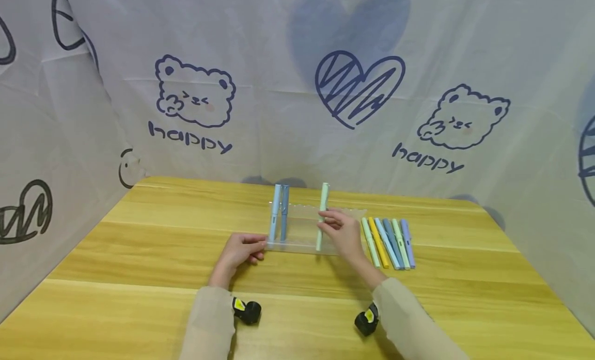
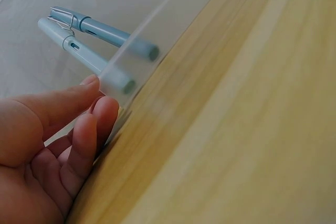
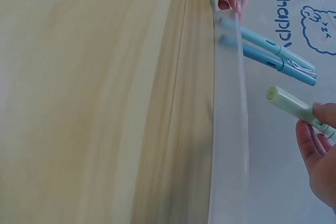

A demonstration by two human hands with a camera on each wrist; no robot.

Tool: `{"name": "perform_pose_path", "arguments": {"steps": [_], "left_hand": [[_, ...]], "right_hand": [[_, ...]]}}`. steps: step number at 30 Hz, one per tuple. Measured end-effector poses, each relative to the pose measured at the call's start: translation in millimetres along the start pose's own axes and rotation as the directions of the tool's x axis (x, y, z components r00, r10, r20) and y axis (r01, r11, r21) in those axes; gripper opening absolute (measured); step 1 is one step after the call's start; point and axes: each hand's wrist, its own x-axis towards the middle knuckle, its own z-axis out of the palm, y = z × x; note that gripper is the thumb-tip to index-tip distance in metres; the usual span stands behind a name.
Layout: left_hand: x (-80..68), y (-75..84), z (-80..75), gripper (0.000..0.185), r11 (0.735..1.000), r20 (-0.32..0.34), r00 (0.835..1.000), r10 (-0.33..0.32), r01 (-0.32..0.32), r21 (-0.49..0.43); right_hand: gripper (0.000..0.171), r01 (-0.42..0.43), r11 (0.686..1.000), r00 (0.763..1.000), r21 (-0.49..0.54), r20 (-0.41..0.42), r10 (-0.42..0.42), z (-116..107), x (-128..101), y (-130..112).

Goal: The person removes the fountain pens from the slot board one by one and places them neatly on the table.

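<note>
A translucent pen stand (image 1: 297,245) with a raised front lip is on the table. Two pens lean in its left end: a light blue pen (image 1: 275,215) and a darker blue pen (image 1: 284,215). My left hand (image 1: 239,252) pinches the stand's front left corner between thumb and fingers, as the left wrist view shows. Between the thumb and fingertips of my right hand (image 1: 344,233) is a pale green pen (image 1: 323,215), held nearly upright over the stand's right half. In the right wrist view its lower end (image 3: 273,94) is behind the front lip, apart from the blue pens.
To the right of the stand, several pens lie side by side, among them a yellow pen (image 1: 378,242) and a purple pen (image 1: 408,244). A printed cloth (image 1: 279,91) hangs behind the wooden table (image 1: 139,251). Each sleeve bears a small black camera (image 1: 251,312).
</note>
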Motion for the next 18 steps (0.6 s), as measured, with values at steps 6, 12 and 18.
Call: {"name": "perform_pose_path", "arguments": {"steps": [6,12,18], "left_hand": [[0.0,-0.4,0.4,0.027,1.0,0.002,1.0,-0.007,0.007,0.01],[1.0,-1.6,0.8,0.027,1.0,0.006,1.0,-0.004,0.004,0.004],[0.5,-0.9,0.0,0.027,1.0,0.001,1.0,0.004,-0.004,0.005]], "right_hand": [[0.022,0.015,1.0,1.0,-0.011,-0.001,-0.015,-7.8,-2.5,4.6],[0.022,-0.005,1.0,1.0,-0.028,0.003,0.006,-19.4,-5.5,-2.2],[0.022,-0.05,0.998,0.999,-0.044,-0.021,0.049,-35.0,-6.5,2.9]]}}
